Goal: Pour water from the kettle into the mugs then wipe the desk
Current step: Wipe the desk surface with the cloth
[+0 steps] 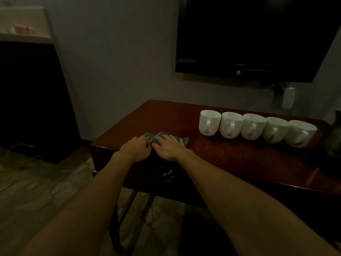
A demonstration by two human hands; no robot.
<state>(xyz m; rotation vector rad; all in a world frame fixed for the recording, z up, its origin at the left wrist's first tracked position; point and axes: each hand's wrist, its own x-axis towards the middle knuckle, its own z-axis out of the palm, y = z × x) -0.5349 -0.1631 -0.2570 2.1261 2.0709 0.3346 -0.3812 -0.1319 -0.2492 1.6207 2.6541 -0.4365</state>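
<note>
A small blue-green cloth (pixel 162 136) lies near the front left of the dark wooden desk (pixel 239 159). My left hand (pixel 135 147) pinches the cloth's left part with curled fingers. My right hand (pixel 170 147) lies flat on the cloth with straight fingers. Several white mugs (pixel 253 128) stand in a row toward the back right, handles facing me. The metal kettle (pixel 335 139) shows only partly at the right edge of the view. A faint wet patch (pixel 190 130) shines between the cloth and the mugs.
A dark TV (pixel 258 37) hangs on the wall above the desk. A key (pixel 167 175) sticks out of the desk's drawer front. A dark cabinet (pixel 33 100) stands at the left, with a cable (pixel 25 154) on the floor beside it.
</note>
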